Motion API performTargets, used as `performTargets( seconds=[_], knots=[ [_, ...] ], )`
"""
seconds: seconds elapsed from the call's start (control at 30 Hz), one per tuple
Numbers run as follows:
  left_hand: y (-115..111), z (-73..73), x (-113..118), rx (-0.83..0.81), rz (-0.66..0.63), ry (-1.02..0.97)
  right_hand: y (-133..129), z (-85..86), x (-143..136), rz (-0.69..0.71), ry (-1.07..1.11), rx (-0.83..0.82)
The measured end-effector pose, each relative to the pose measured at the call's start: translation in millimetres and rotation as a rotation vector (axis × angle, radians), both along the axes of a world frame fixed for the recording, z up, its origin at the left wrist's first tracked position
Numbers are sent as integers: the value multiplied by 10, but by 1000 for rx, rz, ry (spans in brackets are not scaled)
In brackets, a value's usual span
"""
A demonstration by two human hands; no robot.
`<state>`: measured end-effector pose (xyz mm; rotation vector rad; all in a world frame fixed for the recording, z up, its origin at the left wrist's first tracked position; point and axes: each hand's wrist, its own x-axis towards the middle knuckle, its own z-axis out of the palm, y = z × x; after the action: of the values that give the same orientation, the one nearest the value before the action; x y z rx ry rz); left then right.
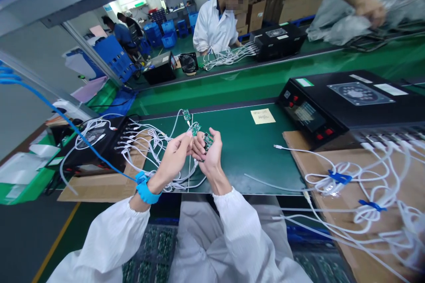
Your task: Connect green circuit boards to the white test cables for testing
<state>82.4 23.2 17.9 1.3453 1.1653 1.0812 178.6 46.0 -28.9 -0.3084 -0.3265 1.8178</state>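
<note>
Fingers of the left hand (175,153) pinch narrowly, on what I cannot tell; the right hand (213,155) cups a board (208,142) over the bench (242,154), back from its near edge. Tangled cables (157,138) alongside could snag and tug it loose.

The left hand (175,152) angles inward, thumb and forefinger pinched together — their tips just beside the right hand (211,154), whose fingers (198,145) curl in a loose cup near its raised thumb. Behind the fingers, both forearms (239,216) slant apart.
</note>
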Motion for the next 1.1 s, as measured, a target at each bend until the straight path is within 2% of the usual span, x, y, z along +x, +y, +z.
performTargets(
  seconds=[0.1, 0.23, 0.37, 0.57, 0.73, 0.87, 0.97, 1.1],
  knots=[
    [-7, 8, -98, 30, 49, 58, -28, 45, -11, 20, 26, 70],
    [-56, -94, -249, 54, 82, 191, -41, 86, -12, 54, 85, 108],
    [-160, -183, -340, -29, -17, 318, -33, 110, -3, 64, 118, 69],
    [-242, -189, -402, -73, -148, 375, -37, 149, 7, 52, 128, 16],
    [-231, -219, -425, 9, -182, 456, -50, 155, 14, -23, 12, 15],
    [-260, -211, -404, 22, -146, 553, -77, 139, -11, -91, -60, -8],
    [-286, -239, -371, -14, -165, 529, -84, 136, -43, -186, -98, -51],
    [-272, -343, -338, -101, -229, 358, -4, 105, -57, -263, -37, -139]
  ],
)
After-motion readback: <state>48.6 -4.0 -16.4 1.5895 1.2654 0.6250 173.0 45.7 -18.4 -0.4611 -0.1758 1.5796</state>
